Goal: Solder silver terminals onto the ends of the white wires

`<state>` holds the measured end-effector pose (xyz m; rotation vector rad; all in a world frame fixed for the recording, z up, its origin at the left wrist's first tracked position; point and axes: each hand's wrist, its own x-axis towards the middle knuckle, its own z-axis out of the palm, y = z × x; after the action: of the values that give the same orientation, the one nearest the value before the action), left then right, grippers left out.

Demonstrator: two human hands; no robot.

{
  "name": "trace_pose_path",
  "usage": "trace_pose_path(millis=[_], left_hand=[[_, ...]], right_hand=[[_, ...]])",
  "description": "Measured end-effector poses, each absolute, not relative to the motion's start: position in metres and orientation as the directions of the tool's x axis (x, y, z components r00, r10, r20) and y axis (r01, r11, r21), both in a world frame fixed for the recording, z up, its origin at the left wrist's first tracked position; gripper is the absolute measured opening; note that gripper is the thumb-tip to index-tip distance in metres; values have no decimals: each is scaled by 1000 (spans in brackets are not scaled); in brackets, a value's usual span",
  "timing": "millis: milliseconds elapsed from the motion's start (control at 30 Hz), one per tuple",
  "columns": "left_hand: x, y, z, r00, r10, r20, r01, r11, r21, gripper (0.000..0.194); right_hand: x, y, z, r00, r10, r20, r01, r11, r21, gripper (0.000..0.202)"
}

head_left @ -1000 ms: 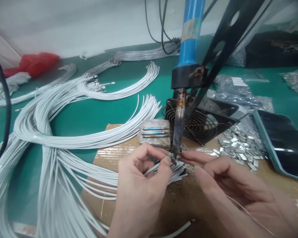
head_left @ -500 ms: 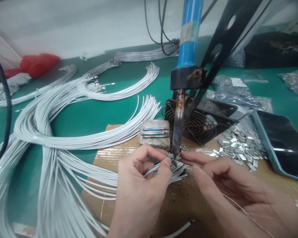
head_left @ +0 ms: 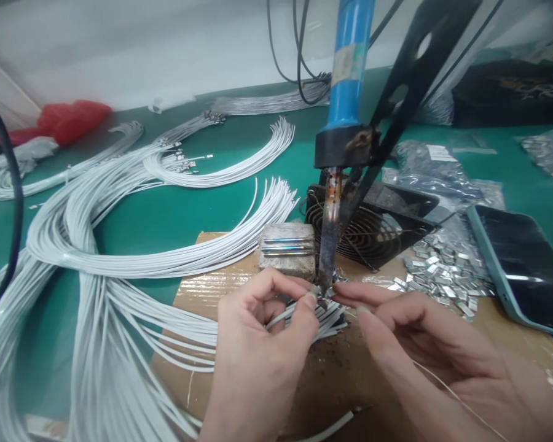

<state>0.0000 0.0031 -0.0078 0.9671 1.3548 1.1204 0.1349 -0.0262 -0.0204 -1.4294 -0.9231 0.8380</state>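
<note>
My left hand [head_left: 262,350] is closed, thumb and forefinger pinching the end of a white wire [head_left: 276,320] right beside the tip of a soldering iron [head_left: 328,258]. The iron points straight down, its blue handle at the top. My right hand [head_left: 437,350] comes from the right with its forefinger close to the tip and a small metal piece [head_left: 330,292] there. A thin solder wire [head_left: 442,385] runs through the curled fingers of this hand. Under the fingers lie the ends of more white wires [head_left: 329,322]; the exact joint at the tip is partly hidden.
Bundles of white wires [head_left: 166,263] spread over the left side. A grimy block [head_left: 288,261] with metal rods and a black fan [head_left: 373,227] stand behind the hands. Small metal clips [head_left: 442,273] are piled beside a phone [head_left: 520,264]. Cardboard [head_left: 198,393] lies underneath.
Hardly anything differs. Both hands stay at the iron's tip, and the view has shifted very slightly.
</note>
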Motion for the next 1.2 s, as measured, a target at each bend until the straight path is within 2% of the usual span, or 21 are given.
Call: trace_pose_path(millis=[133,233,467,633,833,1000,1200], left_hand=[[0,4,-9,-94,967,-236,-19,235,972,13],[0,4,-9,-93,968,-233,-16,232,972,13],[8,4,0,-184,950,-253,-65,245,967,13],[9,3,1,-166,948,-271,-67,263,962,12],[11,2,1,-191,943,-272,-74,262,962,13],[11,1,2,-176,946,-271,-37,269,962,11],[9,2,0,-173,947,-271,-41,267,963,11]], right_hand=[[148,-24,-26,295,949,109,152,65,-986,23],[152,-24,-27,274,955,116,174,70,-982,22],[135,-26,-22,455,890,17,73,-18,-997,24],[136,-26,-20,397,916,52,123,3,-992,23],[129,-28,-16,491,870,-40,69,-85,-994,25],[128,-29,-15,498,867,-24,66,-66,-996,21],[129,-28,-14,500,865,-37,69,-82,-994,28]])
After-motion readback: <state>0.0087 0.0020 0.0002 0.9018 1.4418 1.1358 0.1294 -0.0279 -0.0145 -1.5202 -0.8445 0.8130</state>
